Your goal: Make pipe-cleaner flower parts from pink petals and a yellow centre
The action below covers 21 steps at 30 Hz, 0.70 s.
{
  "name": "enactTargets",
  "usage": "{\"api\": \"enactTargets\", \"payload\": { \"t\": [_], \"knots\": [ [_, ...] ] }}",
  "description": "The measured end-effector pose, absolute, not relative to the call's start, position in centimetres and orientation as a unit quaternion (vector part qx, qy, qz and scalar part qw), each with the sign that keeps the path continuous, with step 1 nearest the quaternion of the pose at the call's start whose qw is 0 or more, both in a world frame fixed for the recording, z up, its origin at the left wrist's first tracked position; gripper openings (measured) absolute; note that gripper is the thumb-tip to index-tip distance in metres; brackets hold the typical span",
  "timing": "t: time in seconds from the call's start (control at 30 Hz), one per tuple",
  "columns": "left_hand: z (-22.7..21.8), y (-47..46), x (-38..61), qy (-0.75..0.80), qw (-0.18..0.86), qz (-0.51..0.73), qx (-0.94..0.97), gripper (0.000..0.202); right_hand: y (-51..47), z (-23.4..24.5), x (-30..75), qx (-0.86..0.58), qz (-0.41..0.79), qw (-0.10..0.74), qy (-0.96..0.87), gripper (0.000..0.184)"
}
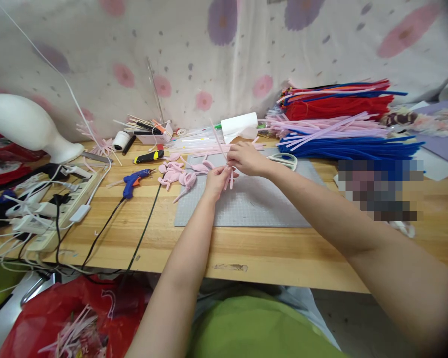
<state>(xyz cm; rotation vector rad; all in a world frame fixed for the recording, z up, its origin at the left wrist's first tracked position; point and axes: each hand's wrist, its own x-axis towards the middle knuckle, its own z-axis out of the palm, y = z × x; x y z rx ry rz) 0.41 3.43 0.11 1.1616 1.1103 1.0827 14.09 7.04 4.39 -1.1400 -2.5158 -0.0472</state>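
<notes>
Above the grey cutting mat (261,209), my left hand (218,181) pinches pale pink pipe cleaners (229,180) near their lower ends. My right hand (244,158) is closed on the same pipe cleaners just higher up, and one long stem points up and away from between the fingers. Both hands nearly touch, so the spot where the stems meet is partly hidden. Left of my hands lie several curled pink pipe cleaner shapes (171,174), some on the mat's edge. White-handled scissors (289,160) rest behind my right hand.
A blue glue gun (131,183) and a yellow-black cutter (148,156) lie to the left, beside a crowded power strip (67,211). Bundles of blue (351,146), pink and red pipe cleaners are stacked at back right. A white foam head (26,127) stands far left.
</notes>
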Motion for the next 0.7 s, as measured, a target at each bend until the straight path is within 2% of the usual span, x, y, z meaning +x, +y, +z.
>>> {"api": "enactTargets", "payload": {
  "t": [0.13,0.2,0.27,0.33,0.43,0.6,0.7],
  "knots": [
    [-0.1,2.9,0.8,0.578,0.206,0.406,0.677,0.023,7.2,4.6,13.7,-0.450,0.008,0.155,-0.880,0.016],
    [0.0,2.6,1.0,0.593,0.118,0.376,0.702,0.026,7.3,4.6,13.6,-0.470,0.019,0.151,-0.869,0.017],
    [0.0,2.5,1.1,0.598,0.102,0.369,0.704,0.027,7.5,4.7,13.5,-0.484,0.010,0.143,-0.863,0.018],
    [-0.1,2.5,1.2,0.601,0.131,0.392,0.684,0.026,7.5,4.9,13.4,-0.488,-0.011,0.131,-0.863,0.020],
    [-0.5,2.9,1.3,0.583,0.231,0.473,0.619,0.019,6.9,5.3,13.3,-0.478,-0.041,0.141,-0.866,0.022],
    [-0.4,3.9,1.1,0.484,0.518,0.586,0.392,0.009,5.2,4.7,13.9,-0.468,-0.074,0.349,-0.809,0.027],
    [0.3,4.0,0.8,0.421,0.660,0.559,0.273,0.007,5.2,3.1,14.4,-0.466,0.041,0.425,-0.775,0.025]
  ]
}}
